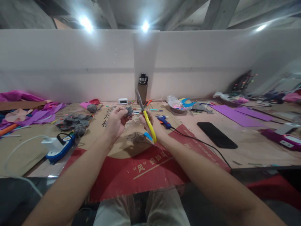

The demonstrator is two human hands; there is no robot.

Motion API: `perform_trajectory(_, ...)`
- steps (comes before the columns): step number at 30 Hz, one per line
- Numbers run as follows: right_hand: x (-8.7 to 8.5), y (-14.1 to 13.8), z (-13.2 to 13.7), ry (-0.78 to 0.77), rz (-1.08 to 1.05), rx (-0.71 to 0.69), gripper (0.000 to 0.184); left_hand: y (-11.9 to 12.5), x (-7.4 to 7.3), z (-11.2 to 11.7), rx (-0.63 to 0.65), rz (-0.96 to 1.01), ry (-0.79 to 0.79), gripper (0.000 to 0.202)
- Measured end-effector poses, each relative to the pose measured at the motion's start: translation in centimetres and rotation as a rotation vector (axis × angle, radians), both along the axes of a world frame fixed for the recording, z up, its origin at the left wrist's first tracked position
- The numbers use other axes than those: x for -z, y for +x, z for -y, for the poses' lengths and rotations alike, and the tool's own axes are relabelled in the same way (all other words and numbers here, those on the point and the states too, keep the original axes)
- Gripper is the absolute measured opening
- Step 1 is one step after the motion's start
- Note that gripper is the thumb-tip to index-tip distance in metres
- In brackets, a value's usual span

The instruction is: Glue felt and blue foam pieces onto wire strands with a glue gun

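Note:
My left hand (117,121) pinches a small grey fuzzy piece (129,111) between thumb and fingers. Gripped in my right hand (157,125) is a pair of scissors with yellow handles (150,124), blades pointing up and away from me, just right of the grey piece. Whether the blades are parted I cannot tell. Below both hands, thin grey loops of material (135,137) lie on a red and tan cardboard sheet (141,175). A bright blue bit (148,136) lies beside the loops. Close behind my right hand is a blue glue gun (166,122) with a black cord.
A dark bottle (142,89) and a small white digital device (123,101) stand at the back. On the left are grey fuzzy pieces (74,121), a blue power strip (60,149) and purple scraps (43,116). A black phone (216,135) and purple sheets (235,115) lie right.

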State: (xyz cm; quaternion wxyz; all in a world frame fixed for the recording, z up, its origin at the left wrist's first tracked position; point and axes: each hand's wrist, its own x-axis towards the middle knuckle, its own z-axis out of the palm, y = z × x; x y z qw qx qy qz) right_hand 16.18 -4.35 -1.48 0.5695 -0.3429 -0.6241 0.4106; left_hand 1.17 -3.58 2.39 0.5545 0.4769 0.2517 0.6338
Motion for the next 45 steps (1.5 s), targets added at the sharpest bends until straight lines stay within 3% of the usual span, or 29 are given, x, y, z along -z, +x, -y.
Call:
perform_trajectory(8,0.5,0.3,1.0,-0.008,0.175,-0.12,0.041,-1.2,-0.5,-0.6,-0.088,-0.02,0.069,0.018)
perform_trajectory(23,-0.5,0.8,1.5,0.035,0.24,-0.137,0.035,-1.6,-0.6,-0.6,-0.125,-0.141,0.082,0.017)
perform_trajectory(29,-0.5,1.1,1.3,0.118,0.364,-0.074,0.031,-1.7,-0.6,-0.8,-0.114,-0.112,0.084,0.019)
perform_trajectory(39,-0.4,1.3,0.8,0.326,0.659,0.161,0.03,-1.5,-0.7,-0.8,-0.104,-0.093,0.079,0.022)
perform_trajectory(45,-0.1,1.6,0.5,0.404,0.746,0.278,0.04,-1.7,-0.8,-0.7,-0.099,-0.069,0.048,0.022)
